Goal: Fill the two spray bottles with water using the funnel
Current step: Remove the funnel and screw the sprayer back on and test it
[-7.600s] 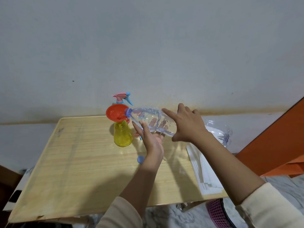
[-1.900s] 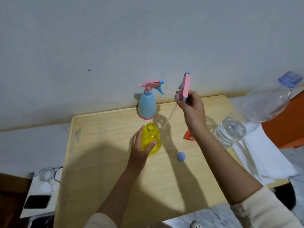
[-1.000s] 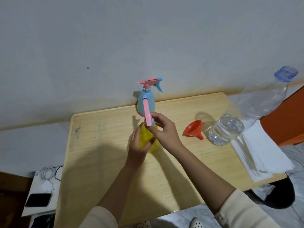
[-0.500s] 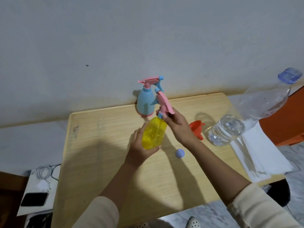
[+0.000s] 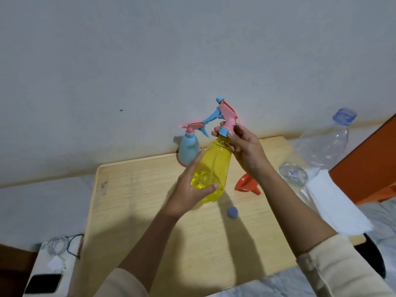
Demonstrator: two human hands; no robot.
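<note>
My left hand [image 5: 190, 189] grips the yellow spray bottle [image 5: 214, 168] around its lower body and holds it lifted and tilted above the wooden table [image 5: 132, 221]. Water shows in its bottom. My right hand [image 5: 244, 146] pinches the blue collar of the pink spray head [image 5: 228, 114], which sits on the yellow bottle's neck. Behind them, by the wall, the blue spray bottle [image 5: 188, 150] stands upright with its pink head on. The orange funnel [image 5: 246, 185] lies on its side on the table, partly hidden by my right forearm.
A large clear water bottle [image 5: 321, 151] without its cap stands at the table's right edge. Its blue cap [image 5: 232, 212] lies on the table. White papers [image 5: 334, 209] lie at the right. A phone and cables [image 5: 53, 264] rest on a low surface at the left.
The yellow bottle has been lifted off the table and tilted. The spray head has gone from loose in my right hand to seated on the bottle's neck.
</note>
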